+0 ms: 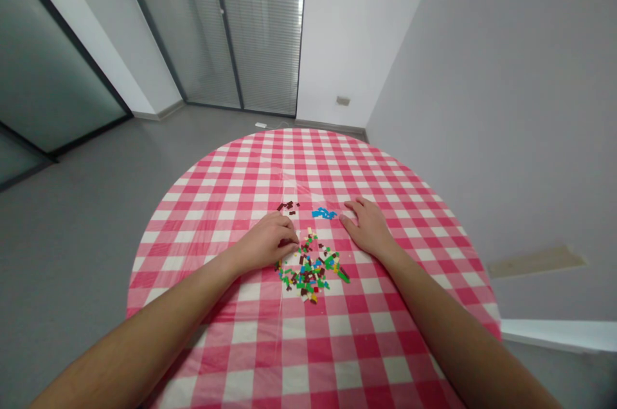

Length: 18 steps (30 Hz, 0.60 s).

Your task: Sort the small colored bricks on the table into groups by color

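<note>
Your left hand [264, 244] curled against plastic brick pile [308, 274], grip unclear; right hand [366, 227] open, empty, flat on gingham-covered surface [270, 164], near blue bricks [324, 213].

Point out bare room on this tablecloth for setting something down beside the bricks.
The checked tablecloth is bare beyond the blue bricks and dark brown bricks, toward the far edge. More room lies right of the mixed brick pile, below the right hand. It is crowded at the pile itself, against the left hand.
</note>
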{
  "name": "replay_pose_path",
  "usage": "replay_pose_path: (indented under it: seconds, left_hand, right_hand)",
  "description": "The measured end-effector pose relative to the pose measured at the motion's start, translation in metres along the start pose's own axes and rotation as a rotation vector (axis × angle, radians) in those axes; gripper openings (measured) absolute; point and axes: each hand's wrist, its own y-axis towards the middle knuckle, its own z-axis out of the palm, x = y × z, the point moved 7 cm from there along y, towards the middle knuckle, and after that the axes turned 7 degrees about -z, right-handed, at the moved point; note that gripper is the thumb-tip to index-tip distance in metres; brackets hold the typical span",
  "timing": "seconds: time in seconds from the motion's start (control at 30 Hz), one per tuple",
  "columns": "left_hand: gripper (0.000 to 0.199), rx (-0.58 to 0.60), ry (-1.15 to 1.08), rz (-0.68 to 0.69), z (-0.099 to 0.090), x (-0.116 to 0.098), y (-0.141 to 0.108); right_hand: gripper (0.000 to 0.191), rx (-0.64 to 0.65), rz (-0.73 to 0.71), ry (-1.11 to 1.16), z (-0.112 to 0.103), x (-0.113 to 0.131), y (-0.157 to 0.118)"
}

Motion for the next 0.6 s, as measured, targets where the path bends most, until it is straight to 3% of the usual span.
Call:
replay_pose_path:
  seconds: [0.17, 0.33, 0.6]
  left_hand:
    - [0.013, -0.096, -0.001, -0.043, -0.008, 0.013, 0.002]
    - [0.014, -0.264, 0.081, -0.22, -0.021, 0.043, 0.004]
    - [0.013, -0.284, 0.177, -0.308, -0.019, 0.058, 0.006]
  right_hand:
    - [0.046, -0.002, 0.0, -0.002, 0.001, -0.001, 0.0]
    - [0.046, -0.005, 0.004, -0.009, 0.003, -0.002, -0.001]
    - [0.045, -0.008, -0.003, -0.002, 0.002, -0.002, -0.001]
